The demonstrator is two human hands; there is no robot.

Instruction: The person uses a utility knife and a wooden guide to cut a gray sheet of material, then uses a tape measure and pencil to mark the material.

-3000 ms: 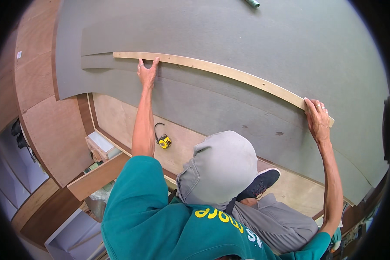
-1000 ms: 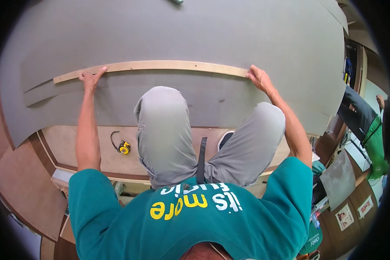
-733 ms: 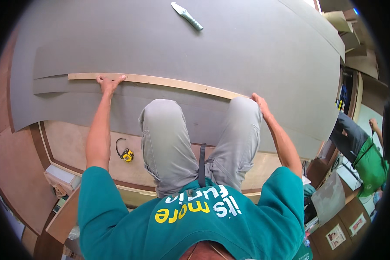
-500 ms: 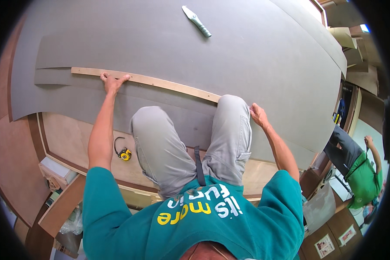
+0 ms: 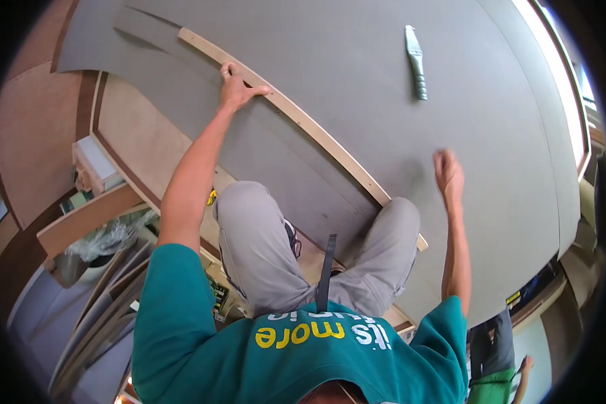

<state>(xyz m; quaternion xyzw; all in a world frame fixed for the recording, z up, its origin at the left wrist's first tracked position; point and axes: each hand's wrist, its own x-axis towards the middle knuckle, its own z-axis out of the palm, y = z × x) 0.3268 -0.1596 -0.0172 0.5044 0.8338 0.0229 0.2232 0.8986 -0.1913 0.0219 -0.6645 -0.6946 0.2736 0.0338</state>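
Note:
A long pale wooden strip (image 5: 316, 137) lies slantwise on a large grey sheet (image 5: 357, 74). My left hand (image 5: 236, 87) grips the strip near its far left part, fingers over the far edge and thumb spread along it. The near right end of the strip passes beneath my right knee (image 5: 400, 219). My right hand (image 5: 449, 176) hovers over the sheet, right of the strip, its fingers curled in and slightly blurred; nothing shows in them. Beyond it rests a knife (image 5: 415, 64) with a grey-green handle and pale blade, untouched.
A yellow tape measure (image 5: 212, 196) is partly hidden beside my left knee. Left are a wooden board (image 5: 91, 215), clear plastic film (image 5: 108, 239) and stacked curved offcuts (image 5: 108, 323). A person in a green shirt (image 5: 491, 387) stands at lower right.
My view has turned, so the sheet, strip and knife appear rotated clockwise. My right hand has left the side of my knee and moved forward over the sheet. The left hand stays on the strip.

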